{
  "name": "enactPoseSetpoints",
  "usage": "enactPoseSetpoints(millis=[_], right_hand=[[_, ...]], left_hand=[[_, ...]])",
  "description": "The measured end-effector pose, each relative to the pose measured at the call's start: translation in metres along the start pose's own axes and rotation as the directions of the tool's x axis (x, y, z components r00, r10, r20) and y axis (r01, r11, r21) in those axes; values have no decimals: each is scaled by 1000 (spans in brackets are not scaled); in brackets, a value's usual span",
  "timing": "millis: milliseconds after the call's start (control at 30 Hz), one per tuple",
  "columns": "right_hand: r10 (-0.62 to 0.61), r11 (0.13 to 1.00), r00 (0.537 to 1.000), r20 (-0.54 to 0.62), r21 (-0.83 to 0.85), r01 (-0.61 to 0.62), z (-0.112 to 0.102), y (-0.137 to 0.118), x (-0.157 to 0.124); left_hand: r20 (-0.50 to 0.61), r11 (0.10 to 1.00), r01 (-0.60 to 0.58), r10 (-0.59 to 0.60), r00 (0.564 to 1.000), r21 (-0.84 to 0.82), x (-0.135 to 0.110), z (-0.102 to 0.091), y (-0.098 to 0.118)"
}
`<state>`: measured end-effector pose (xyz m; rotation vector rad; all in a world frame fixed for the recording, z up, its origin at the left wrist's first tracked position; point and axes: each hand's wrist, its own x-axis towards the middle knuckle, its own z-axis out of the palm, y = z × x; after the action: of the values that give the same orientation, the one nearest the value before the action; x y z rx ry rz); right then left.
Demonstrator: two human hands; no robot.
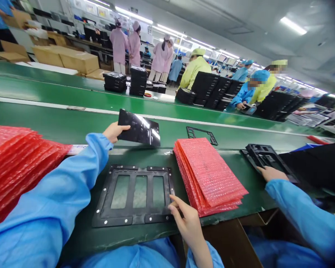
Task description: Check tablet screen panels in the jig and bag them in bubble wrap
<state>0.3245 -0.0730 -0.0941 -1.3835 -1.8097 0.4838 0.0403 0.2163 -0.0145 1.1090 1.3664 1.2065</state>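
My left hand (114,132) grips a glossy black flat panel, like a tablet screen (139,128), by its left edge. The panel is held up, tilted, over the far side of the bench, with light strips reflected in it. Below it a black rectangular frame (130,197) with three openings and small light round dots along its rim lies flat on the green surface. My right hand (185,216) is at the frame's right edge, its index finger and thumb apart and the fingertips at the rim. Whether they press on it I cannot tell.
Red bubble-wrap bags (209,167) are stacked right of the frame; a bigger red pile (22,163) stands left. A thin black frame (202,134) lies behind. At right, a co-worker's hand (273,174) touches a black tray (264,154). Black tray stacks (138,80) stand beyond the green conveyor.
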Motion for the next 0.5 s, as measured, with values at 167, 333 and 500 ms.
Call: enactPoseSetpoints(millis=[167,333,500], right_hand=[[21,1000,1000,-22,14,-20,-10,-1,-6],[56,992,998,10,115,-56,-17,-3,-4],[-43,940,985,167,341,-16,-46,-19,5]], left_hand=[[-103,980,117,-101,990,162,52,-13,-9],[-214,912,36,57,975,408,60,-42,-19],[77,882,-134,111,991,451,24,-22,-34]])
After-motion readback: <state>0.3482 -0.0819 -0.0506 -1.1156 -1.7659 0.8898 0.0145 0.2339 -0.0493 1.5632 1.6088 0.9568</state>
